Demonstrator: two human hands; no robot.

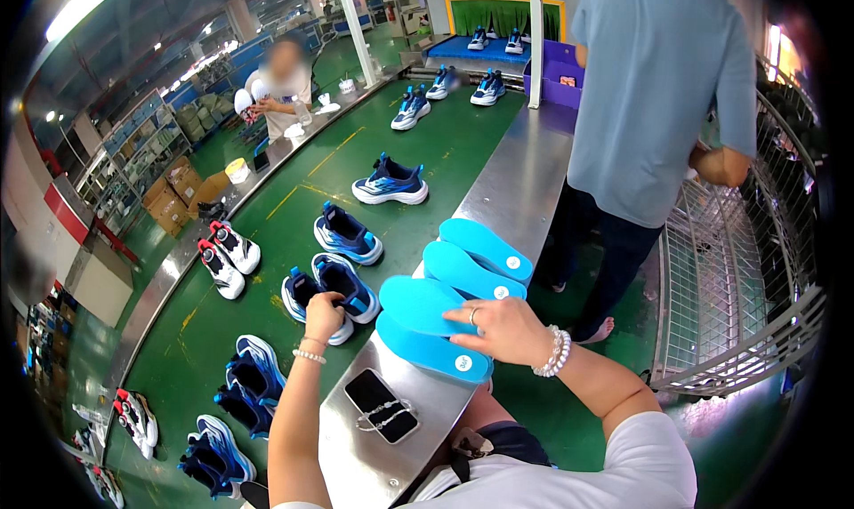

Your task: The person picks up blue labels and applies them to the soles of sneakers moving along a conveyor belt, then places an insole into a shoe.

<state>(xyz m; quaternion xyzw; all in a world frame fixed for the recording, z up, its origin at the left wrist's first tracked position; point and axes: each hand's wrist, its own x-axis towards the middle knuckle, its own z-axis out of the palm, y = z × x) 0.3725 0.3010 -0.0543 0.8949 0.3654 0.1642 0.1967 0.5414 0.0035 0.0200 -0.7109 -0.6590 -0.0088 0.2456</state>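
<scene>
My left hand (322, 315) is closed at the collar of a blue-and-white sneaker (299, 287), its fingertips partly hidden by the shoe. Against that shoe stands another blue sneaker (345, 282), its opening facing up. My right hand (507, 331) grips the heel end of a bright blue insole (414, 303), with fingers on its upper face. Underneath lies another blue insole (405, 342) with a round white sticker. Two more insoles, the nearer one (458, 269) and the farther one (480, 244), rest beyond on the metal ledge.
A phone (381, 404) with a beaded strand lies on the metal ledge (347, 456). More sneakers stand along the green belt (267, 304), including red-and-white ones (229, 258). At right are a person in a blue shirt (658, 91) and a wire cart (712, 287); another person (286, 96) sits opposite.
</scene>
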